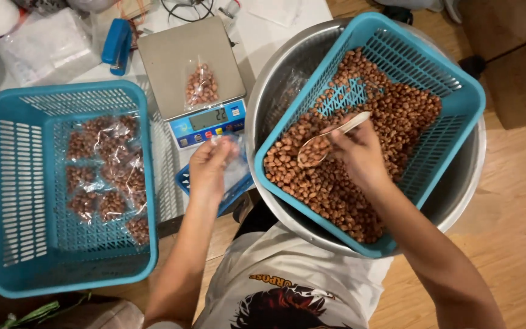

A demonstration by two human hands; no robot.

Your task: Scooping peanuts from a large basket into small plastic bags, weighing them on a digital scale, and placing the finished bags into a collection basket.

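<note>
The right hand (357, 152) pinches the handle of a pale spoon (330, 139), fingers pressed together around it. The spoon's bowl, loaded with peanuts, points away from the grip toward the left hand and sits just above the heap of peanuts (360, 152) that surrounds the hand on every side. Those peanuts fill a blue basket (458, 85), which rests tilted inside a big metal bowl (464, 183) under and around it.

The left hand (209, 170) holds a small clear bag (229, 158), fingers curled on its top edge; how tightly they close on it cannot be told, as the plastic is blurred. The bag hangs between the two hands, near the spoon's bowl but apart from it. Under this hand lies a small blue tray (185, 180).

Just beyond the left hand stands a kitchen scale (190, 73) with a filled bag of peanuts (201, 85) lying on its plate. Further out on the far side of the left hand, a second blue basket (7, 183) holds several filled bags (108, 170). Past the scale's corner sits a blue stapler (117, 44).
</note>
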